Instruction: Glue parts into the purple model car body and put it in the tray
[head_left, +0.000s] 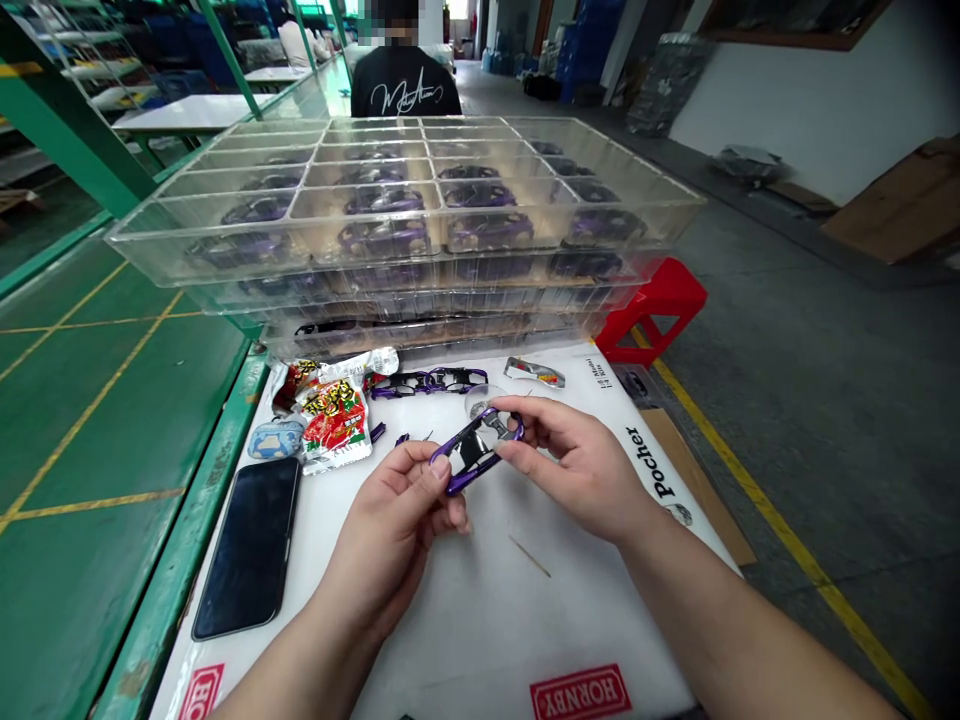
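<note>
Purple part (pixel 472 450) is pinched at its ends by left hand (pixel 401 500) and right hand (pixel 589 465), centre of the frame, above bench (pixel 480 620); moving it would need light fingers.

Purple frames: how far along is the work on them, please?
Partway, it seems. The top tray holds many purple parts, perhaps done, but I cannot be sure. The left hand and right hand hold one frame. Perhaps left: rear frames and small purple pieces, lying loose.
</note>
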